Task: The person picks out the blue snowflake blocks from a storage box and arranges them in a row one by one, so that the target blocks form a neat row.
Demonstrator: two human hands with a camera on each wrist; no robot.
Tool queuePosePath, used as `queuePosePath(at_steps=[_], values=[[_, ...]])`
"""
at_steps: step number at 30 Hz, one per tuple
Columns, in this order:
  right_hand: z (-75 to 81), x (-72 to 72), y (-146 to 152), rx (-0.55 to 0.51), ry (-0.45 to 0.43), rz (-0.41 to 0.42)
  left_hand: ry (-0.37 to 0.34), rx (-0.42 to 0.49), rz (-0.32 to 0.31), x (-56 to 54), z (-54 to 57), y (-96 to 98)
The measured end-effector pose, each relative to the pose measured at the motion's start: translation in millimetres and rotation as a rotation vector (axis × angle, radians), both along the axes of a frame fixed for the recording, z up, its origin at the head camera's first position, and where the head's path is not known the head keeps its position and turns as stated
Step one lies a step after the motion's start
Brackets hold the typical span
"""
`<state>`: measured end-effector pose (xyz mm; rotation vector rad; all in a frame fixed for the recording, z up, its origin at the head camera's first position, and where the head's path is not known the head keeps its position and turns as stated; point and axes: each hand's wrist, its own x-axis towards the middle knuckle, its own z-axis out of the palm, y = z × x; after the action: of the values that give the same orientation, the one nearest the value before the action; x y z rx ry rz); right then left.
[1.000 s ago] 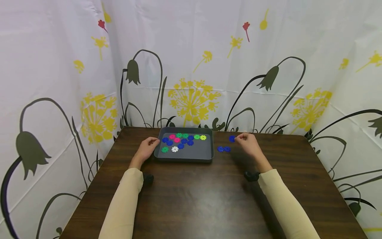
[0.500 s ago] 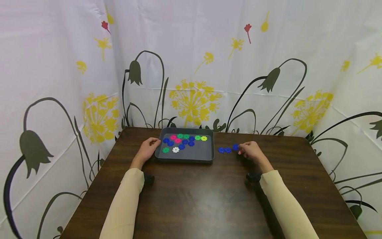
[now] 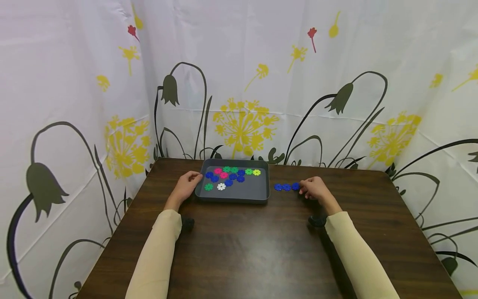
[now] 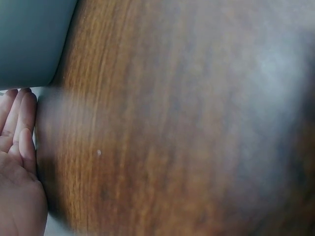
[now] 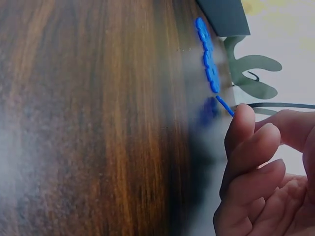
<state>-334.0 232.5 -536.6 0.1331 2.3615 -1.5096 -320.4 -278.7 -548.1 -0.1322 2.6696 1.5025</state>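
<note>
My right hand (image 3: 314, 188) pinches a tilted blue disc (image 3: 295, 186) just right of two blue discs (image 3: 286, 187) on the table (image 3: 246, 249) — I see their row point left to the tray (image 3: 250, 193) — while my left hand (image 3: 186, 185) sits farther off, loose-fingered, at its left side.
</note>
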Motion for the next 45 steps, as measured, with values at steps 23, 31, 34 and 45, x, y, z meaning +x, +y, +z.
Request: queuePosePath(at_steps=[23,31,34,45], values=[[-9.7,1.6,-2,0.024,0.047,-0.041,0.05,-0.014,-0.012,-2.1,-3.7,-2.1],[-10.9,1.5,-2,0.0,0.054,-0.07,0.037,-0.012,-0.015,-0.7,-2.6,-1.2],[-10.3,1.5,-2,-0.001,0.061,-0.071,0.034,-0.012,-0.015,-0.1,-1.3,-0.7],[2.5,-5.4,-27,0.058,0.17,-0.017,0.044,-0.002,-0.01,3.7,1.2,3.1]])
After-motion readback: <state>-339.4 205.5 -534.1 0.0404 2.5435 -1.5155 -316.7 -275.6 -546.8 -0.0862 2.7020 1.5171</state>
